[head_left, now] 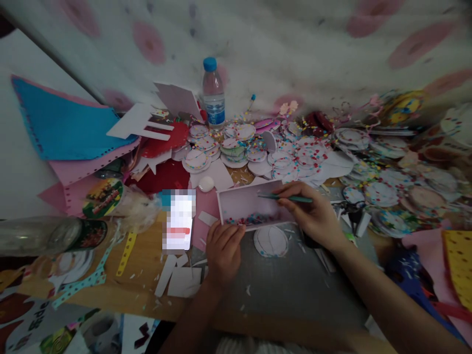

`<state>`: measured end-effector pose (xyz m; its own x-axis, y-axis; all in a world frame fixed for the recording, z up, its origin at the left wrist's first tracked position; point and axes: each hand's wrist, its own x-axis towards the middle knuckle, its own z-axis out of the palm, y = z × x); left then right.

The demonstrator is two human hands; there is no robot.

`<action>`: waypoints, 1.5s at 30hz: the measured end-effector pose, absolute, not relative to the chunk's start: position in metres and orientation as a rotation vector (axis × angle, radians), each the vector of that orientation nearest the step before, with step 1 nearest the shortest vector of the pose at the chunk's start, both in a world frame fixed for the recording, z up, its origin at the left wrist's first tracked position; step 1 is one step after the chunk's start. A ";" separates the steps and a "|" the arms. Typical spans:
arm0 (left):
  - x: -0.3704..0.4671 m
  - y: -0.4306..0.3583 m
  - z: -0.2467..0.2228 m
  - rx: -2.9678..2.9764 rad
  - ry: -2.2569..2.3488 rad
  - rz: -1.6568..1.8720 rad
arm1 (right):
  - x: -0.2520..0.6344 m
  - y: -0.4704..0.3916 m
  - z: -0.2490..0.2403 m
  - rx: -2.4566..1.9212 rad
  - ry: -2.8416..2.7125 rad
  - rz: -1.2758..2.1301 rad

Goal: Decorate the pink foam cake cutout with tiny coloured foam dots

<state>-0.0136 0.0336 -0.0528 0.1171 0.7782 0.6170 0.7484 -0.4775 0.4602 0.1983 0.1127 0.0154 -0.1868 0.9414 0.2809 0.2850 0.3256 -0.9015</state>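
In my right hand (311,214) is a pair of green tweezers (271,196), pinched between thumb and fingers. Their tips point left, over a shallow white box (239,199). Small red, blue and other coloured bits (254,219) lie along the near side inside it. My left hand (224,250) is closed on the near left edge of the box, fingertips over the rim. Just in front of the box, a white paper disc (271,241) with a drawn outline and a few coloured bits on its edge lies on a grey mat (273,285).
Many decorated paper discs (283,160) are heaped behind the box and to the right. A water bottle (214,96) stands at the back. Left are a lit phone (179,221), paper scraps (184,281) and a large bottle on its side (51,236).
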 end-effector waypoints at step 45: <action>-0.025 0.103 0.009 2.487 1.688 0.850 | 0.219 0.026 0.017 -0.987 -0.362 1.194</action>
<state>-0.0252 0.1027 0.0088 0.2680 0.8654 0.4234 0.8556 -0.4158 0.3083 0.2190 0.0264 0.0168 0.3728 0.8942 -0.2479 -0.6065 0.0326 -0.7944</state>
